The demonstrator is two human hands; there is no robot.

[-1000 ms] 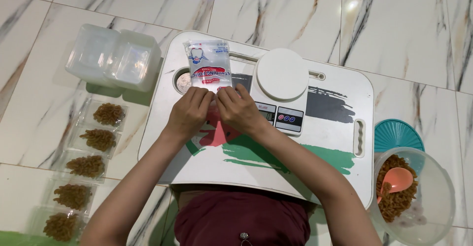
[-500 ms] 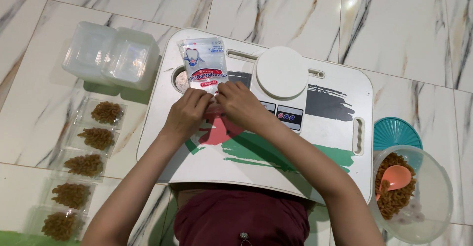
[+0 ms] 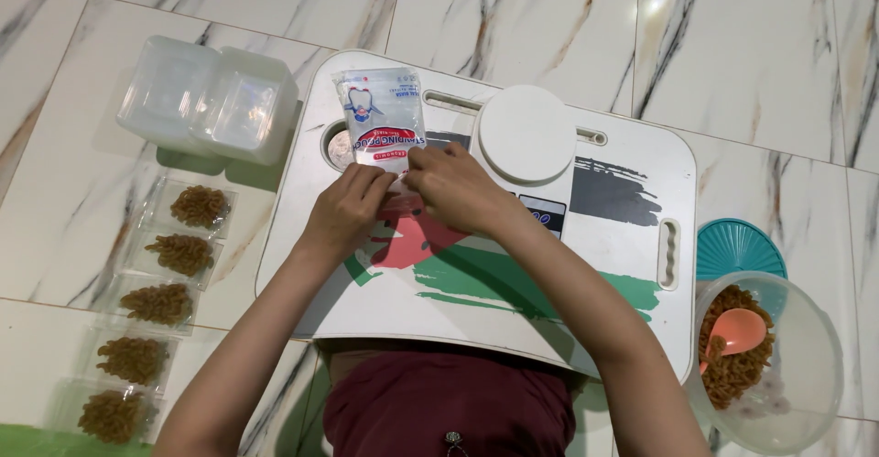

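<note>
A clear plastic pouch (image 3: pixel 380 118) with a red and blue printed label lies flat on the white lap table (image 3: pixel 632 237), its near edge pinched by both hands. My left hand (image 3: pixel 343 210) grips the pouch's lower left corner. My right hand (image 3: pixel 453 187) grips the lower right part of that edge. The pouch looks flat, with nothing visible inside. A small kitchen scale with a round white platform (image 3: pixel 526 134) sits on the table just right of the pouch.
A stack of clear plastic containers (image 3: pixel 211 100) stands on the marble floor at upper left. Several filled pouches of brown spiral snacks (image 3: pixel 165 301) lie in a column at left. At right, a clear bowl (image 3: pixel 806 375) holds snacks and an orange scoop (image 3: pixel 737 331), beside a teal lid (image 3: pixel 737 246).
The pouch has shifted slightly up and left on the table, and both hands have followed, still pinching its near edge.
</note>
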